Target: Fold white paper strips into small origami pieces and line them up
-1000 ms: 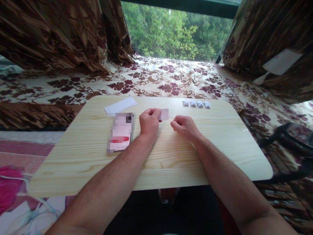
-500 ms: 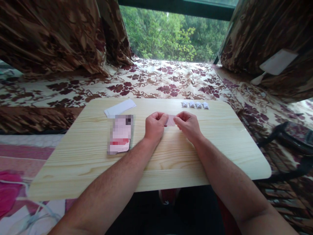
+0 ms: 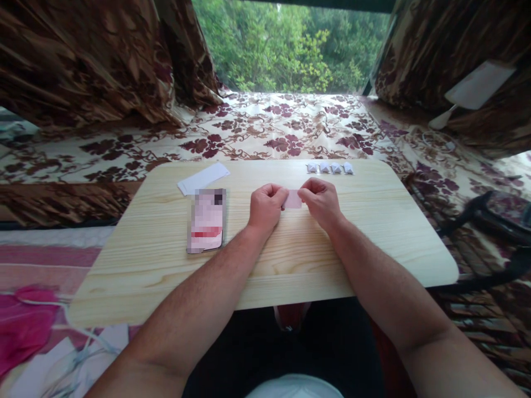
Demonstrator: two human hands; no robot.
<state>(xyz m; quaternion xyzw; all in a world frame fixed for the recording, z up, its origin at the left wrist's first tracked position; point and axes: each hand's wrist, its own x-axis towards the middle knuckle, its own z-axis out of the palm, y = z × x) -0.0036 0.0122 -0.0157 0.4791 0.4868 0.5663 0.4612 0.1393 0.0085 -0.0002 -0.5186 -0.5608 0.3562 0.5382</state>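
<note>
Between my two hands is a small, pale pinkish piece of paper (image 3: 293, 199), held above the middle of the light wooden table (image 3: 286, 249). My left hand (image 3: 266, 205) pinches its left edge, fingers curled. At the right edge, the closed thumb and fingers of my right hand (image 3: 321, 202) grip it. Beyond my right hand, several small folded white paper pieces (image 3: 330, 167) sit in a row near the table's far edge. A phone in a pink case (image 3: 206, 221), partly blurred out, lies left of my left hand. White paper strips (image 3: 203, 178) rest just behind the phone.
A floral-covered ledge (image 3: 286, 130) runs behind the table, below a window. On the right stand a white lamp (image 3: 480, 84) and a dark chair (image 3: 493, 232). Pink cloth (image 3: 25, 326), cables and papers lie at the lower left.
The camera view has tilted down slightly. The paper now shows flatter and more fully between my hands, which keep their pinch on both its edges.
</note>
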